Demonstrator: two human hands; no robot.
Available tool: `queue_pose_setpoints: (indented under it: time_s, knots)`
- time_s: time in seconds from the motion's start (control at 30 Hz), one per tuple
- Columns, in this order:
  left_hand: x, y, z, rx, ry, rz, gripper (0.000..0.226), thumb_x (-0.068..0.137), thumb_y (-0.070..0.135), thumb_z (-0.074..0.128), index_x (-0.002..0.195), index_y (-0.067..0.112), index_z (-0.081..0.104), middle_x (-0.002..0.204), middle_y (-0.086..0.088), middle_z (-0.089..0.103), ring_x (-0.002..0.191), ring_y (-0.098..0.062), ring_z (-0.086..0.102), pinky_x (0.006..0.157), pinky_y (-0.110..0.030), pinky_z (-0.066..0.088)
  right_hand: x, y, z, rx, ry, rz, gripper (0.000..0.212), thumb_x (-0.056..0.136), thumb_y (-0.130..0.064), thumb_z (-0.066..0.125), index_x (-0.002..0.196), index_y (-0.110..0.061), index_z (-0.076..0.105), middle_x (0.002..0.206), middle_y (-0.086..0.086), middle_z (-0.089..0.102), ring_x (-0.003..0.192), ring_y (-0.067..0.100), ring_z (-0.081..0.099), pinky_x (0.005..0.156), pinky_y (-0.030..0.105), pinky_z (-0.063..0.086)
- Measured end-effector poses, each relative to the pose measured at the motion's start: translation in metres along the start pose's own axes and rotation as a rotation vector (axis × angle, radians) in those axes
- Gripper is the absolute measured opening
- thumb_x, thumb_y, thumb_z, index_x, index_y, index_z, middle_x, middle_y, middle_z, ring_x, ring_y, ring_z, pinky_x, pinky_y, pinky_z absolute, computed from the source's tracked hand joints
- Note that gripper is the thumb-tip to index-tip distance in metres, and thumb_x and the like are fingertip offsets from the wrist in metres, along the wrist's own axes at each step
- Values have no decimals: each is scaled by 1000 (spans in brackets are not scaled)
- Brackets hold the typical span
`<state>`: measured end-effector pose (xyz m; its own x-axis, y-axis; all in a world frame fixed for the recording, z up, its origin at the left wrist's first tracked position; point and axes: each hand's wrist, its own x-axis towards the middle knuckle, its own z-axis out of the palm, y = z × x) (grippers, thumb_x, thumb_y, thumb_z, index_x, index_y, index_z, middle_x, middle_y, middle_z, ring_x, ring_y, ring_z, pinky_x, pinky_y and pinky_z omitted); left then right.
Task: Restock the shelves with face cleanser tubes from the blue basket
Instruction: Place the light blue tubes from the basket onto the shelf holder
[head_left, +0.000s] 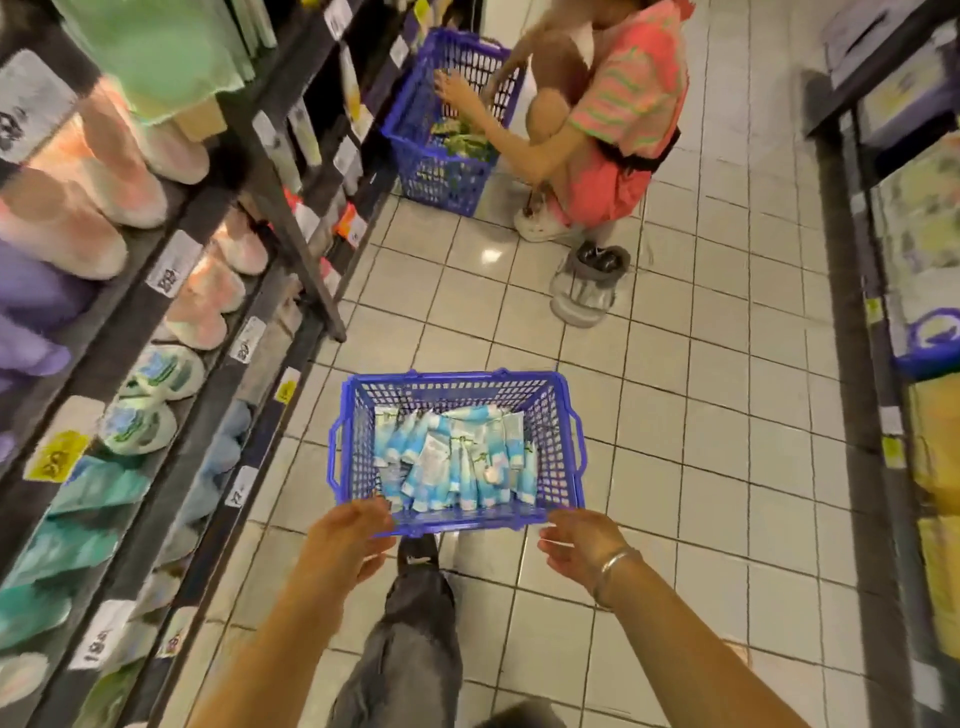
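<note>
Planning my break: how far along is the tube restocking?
Barely started. Done: nothing visible. In hand: the left hand and right hand are at the near rim of the blue basket, the grip unclear. Left: the whole pile of tubes inside it.
</note>
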<state>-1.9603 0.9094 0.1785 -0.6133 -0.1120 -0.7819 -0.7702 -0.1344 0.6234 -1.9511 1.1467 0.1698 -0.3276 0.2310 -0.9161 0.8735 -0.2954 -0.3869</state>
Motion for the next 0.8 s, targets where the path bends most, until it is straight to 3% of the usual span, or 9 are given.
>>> queue_pose_setpoints:
  time_s: [0.23,0.43,0.6,0.73,0.8]
  knots:
    - [137,36,29,98,-33,-129,13,90,12,57,78,16,61,75,-3,63,67,-17,57,63,-25,41,109,-56,36,82,82,131,16,94,-10,47,79,-12,52,69,9,51,62,18,49,59,26,38]
    - [244,10,48,136,-4,-228,12,90,8,55,79,10,60,71,-8,58,61,-18,51,58,-24,42,221,-55,51,2,123,235,22,94,-7,48,72,-13,49,52,4,53,45,13,49,47,18,38]
    - [350,-35,69,125,39,-260,21,89,3,53,73,15,61,68,-6,61,61,-18,54,58,-25,41,349,-42,57,-231,170,231,30,93,-1,44,66,-14,44,55,6,42,46,13,42,39,14,33]
    - [410,-92,73,66,92,-334,19,90,5,53,77,15,61,71,-5,63,64,-17,57,59,-27,42,443,-7,53,-343,288,252,26,91,-16,55,67,-11,46,62,7,41,60,22,42,59,29,36]
    - [437,-117,75,61,108,-355,17,90,4,53,80,14,61,73,-5,64,66,-18,58,59,-27,42,481,5,60,-347,305,274,25,91,-31,55,83,-8,52,76,12,47,75,24,47,72,33,42]
